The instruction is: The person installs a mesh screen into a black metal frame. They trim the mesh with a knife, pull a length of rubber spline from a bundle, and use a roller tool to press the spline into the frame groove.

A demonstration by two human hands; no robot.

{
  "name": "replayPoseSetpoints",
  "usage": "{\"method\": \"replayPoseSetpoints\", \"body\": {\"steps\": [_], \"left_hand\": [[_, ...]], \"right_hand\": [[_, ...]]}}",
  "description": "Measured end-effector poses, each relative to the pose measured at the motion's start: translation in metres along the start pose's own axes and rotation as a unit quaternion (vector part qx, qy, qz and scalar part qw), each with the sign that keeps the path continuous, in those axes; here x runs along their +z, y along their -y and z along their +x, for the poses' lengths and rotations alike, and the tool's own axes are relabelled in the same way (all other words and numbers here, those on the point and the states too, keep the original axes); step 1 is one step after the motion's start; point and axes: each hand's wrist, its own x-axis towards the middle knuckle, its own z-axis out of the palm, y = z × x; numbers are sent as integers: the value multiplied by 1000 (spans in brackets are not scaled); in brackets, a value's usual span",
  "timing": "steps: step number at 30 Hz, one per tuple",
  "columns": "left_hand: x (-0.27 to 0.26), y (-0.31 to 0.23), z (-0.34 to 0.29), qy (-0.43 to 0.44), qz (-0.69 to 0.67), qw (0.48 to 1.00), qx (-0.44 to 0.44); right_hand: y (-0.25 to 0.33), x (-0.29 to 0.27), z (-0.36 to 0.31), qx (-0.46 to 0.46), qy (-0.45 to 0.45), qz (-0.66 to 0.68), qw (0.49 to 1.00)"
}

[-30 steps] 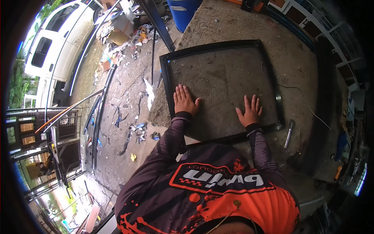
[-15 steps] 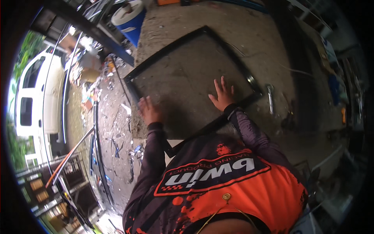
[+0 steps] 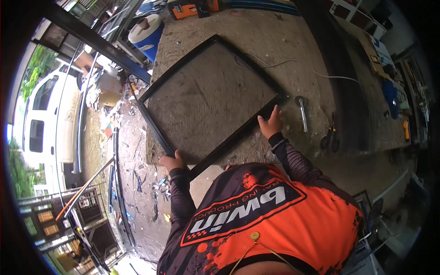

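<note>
A black-framed window screen (image 3: 256,120) with thin, see-through dark mesh lies at a slant on the worktable, its near corner reaching toward my body past the table's front edge. My left hand (image 3: 173,162) grips the left side of the frame close to that near corner, its thumb on top and some fingers hidden. On the near right side, my right hand (image 3: 273,123) holds the rail below the right corner, thumb apart from the fingers. To the right of that hand lies a silver-handled tool with a round end (image 3: 302,112). Dark-handled scissors (image 3: 330,140) rest farther right.
A worn worktable (image 3: 302,46) carries a pale cord (image 3: 284,62) and a dark long bar (image 3: 341,68). A blue and white cooler (image 3: 146,39) stands at the far left, an orange and black box (image 3: 188,10) at the back. Scraps litter the floor (image 3: 142,192).
Both hands have gone from lying spread over the mesh to gripping the frame's edges. My left hand came nearer my body. In view, the screen sits slightly farther left.
</note>
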Motion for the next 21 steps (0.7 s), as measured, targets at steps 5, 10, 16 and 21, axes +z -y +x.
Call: {"method": "replayPoseSetpoints", "body": {"steps": [5, 10, 16, 21], "left_hand": [[-19, -16, -24, 5, -28, 996, -89], [-26, -27, -80, -89, -115, 979, -145], [-47, -33, -152, -68, -266, 951, -142], [-41, -34, -171, -126, -233, 956, -127]], "right_hand": [[-17, -33, 106, -75, 65, 142, 985], [6, -63, 217, -169, -25, 23, 985], [8, -49, 287, -252, 32, -151, 955], [0, -49, 302, -204, -44, -327, 922]]}}
